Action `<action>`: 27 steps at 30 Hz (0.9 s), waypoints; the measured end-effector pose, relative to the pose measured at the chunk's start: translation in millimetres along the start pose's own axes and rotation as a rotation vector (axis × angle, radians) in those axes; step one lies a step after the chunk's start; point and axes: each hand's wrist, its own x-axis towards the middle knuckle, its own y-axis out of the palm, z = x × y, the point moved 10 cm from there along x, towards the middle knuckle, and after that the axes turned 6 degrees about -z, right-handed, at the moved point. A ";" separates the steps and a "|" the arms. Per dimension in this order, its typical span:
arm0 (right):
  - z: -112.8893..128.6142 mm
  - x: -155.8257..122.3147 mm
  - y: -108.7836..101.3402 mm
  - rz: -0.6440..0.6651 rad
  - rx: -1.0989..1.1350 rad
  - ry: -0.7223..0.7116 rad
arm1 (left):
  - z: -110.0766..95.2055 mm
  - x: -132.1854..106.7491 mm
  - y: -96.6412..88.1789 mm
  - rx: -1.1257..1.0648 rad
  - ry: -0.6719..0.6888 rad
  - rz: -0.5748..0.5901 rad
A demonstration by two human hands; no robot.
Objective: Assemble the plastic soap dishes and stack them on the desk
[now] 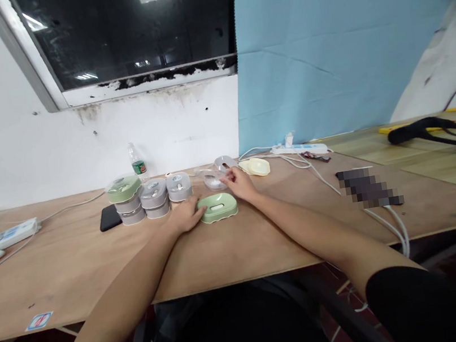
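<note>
A green oval soap dish (218, 207) lies on the wooden table (75, 268) in front of me. My left hand (186, 214) rests against its left end, fingers curled on its edge. My right hand (239, 183) reaches just behind it, fingertips pinching a clear plastic lid (213, 181). Left of my hands stand stacked grey dishes (155, 199), one stack topped by a green dish (123, 189). A grey piece (226, 163) and a cream dish (256, 166) lie behind my right hand.
A black phone (110, 217) lies left of the stacks, and a plastic bottle (137, 163) stands by the wall. Power strips sit at far left (2, 238) and at the back right (299, 149), with white cables (390, 221) trailing over the table edge. Black tool (436, 128) at right.
</note>
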 end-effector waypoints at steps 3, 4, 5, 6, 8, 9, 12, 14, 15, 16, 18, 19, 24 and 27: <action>-0.1 -2.1 5.2 0.074 0.153 0.069 | 9.3 -0.5 -2.5 -0.018 -0.082 -0.053; -2.0 -3.4 9.2 0.116 0.204 0.107 | 11.6 -0.8 -3.0 -0.030 -0.102 -0.069; -4.2 -5.3 14.1 0.165 0.257 0.150 | 13.3 -1.0 -3.3 -0.042 -0.118 -0.081; -6.3 -7.5 19.7 0.218 0.308 0.193 | 14.4 -1.2 -3.4 -0.054 -0.128 -0.091; -9.3 -12.5 30.6 0.322 0.398 0.266 | 15.3 -1.1 -4.1 -0.075 -0.137 -0.107; -10.0 -14.5 34.7 0.363 0.433 0.291 | 15.5 -0.9 -5.4 -0.086 -0.138 -0.120; -11.1 -14.0 35.2 0.380 0.490 0.317 | 16.4 -0.3 -13.7 -0.109 -0.145 -0.190; -11.9 -10.9 29.9 0.351 0.487 0.315 | 15.8 -0.1 -20.6 -0.116 -0.140 -0.239; -12.6 -9.8 27.5 0.346 0.477 0.318 | 14.4 -0.2 -24.1 -0.116 -0.130 -0.262; -13.8 -9.3 25.8 0.352 0.460 0.330 | 12.4 -0.3 -27.3 -0.115 -0.115 -0.281; -17.0 -10.1 23.9 0.390 0.412 0.367 | 6.6 -0.8 -31.3 -0.108 -0.074 -0.294; -18.0 -10.9 23.4 0.421 0.381 0.379 | 3.1 -0.9 -31.0 -0.098 -0.051 -0.277; -13.9 -18.9 25.1 0.648 0.204 0.317 | -12.4 -2.2 -20.0 -0.023 0.043 -0.125; -21.0 -30.5 30.9 0.802 0.104 0.342 | -17.8 -2.9 -15.5 0.008 0.086 -0.075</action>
